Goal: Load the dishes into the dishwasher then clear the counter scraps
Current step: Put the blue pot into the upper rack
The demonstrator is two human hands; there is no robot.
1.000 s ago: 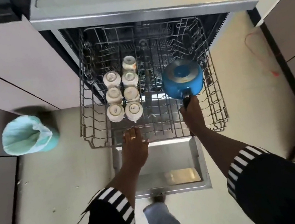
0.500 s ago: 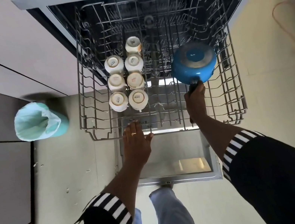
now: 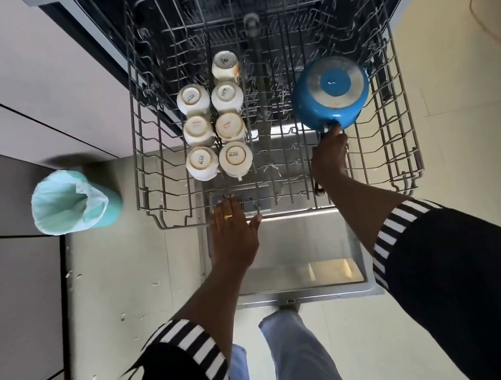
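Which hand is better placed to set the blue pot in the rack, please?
The right hand: it grips the upside-down blue pot by its handle over the right side of the rack; the left hand lies flat at the front edge, clear of the pot.

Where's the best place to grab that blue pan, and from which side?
By its handle, from the near side: the pan lies upside down in the rack with the handle pointing toward the near edge, where the right hand grips it.
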